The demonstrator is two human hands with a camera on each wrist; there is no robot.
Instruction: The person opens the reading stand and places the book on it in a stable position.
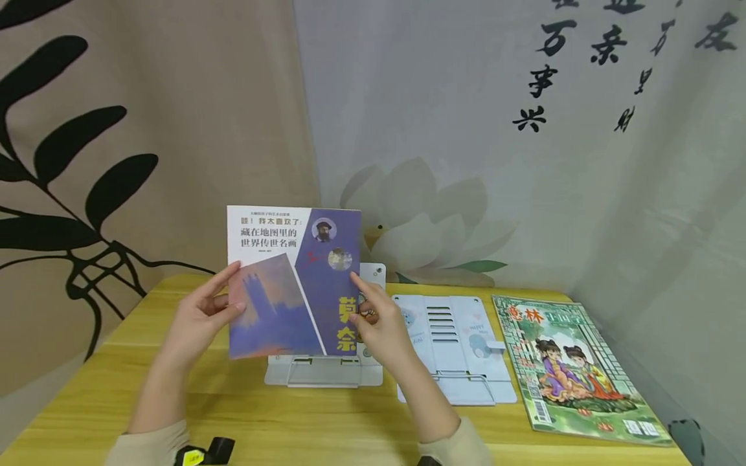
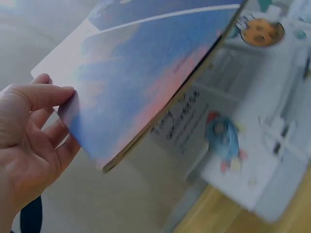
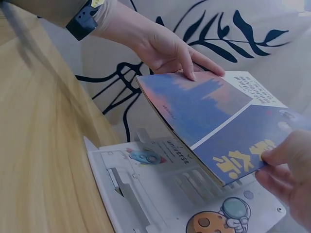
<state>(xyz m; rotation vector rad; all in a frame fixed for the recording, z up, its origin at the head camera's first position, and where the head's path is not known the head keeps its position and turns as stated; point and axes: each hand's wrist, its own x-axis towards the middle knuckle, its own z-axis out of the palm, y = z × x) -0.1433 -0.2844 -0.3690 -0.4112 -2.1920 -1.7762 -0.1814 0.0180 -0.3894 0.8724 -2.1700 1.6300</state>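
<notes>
A thin book [image 1: 274,285] with a purple, white and painted cover is held up in both hands, front toward me. My left hand [image 1: 201,310] pinches its left edge, thumb on the cover and fingers behind. At the right edge, my right hand [image 1: 381,320] grips it the same way, its thumb near the yellow characters in the right wrist view. Behind and below the book stands a white book stand [image 1: 323,375] with a wire ledge, mostly covered in the head view. Its astronaut and rocket prints [image 3: 146,156] show in the right wrist view.
A second, pale blue book stand [image 1: 454,349] with slots and a wire ledge lies to the right. Beside it is a green magazine [image 1: 574,369] with two drawn figures. The wooden table [image 1: 233,421] meets a printed curtain [image 1: 425,129] at the back.
</notes>
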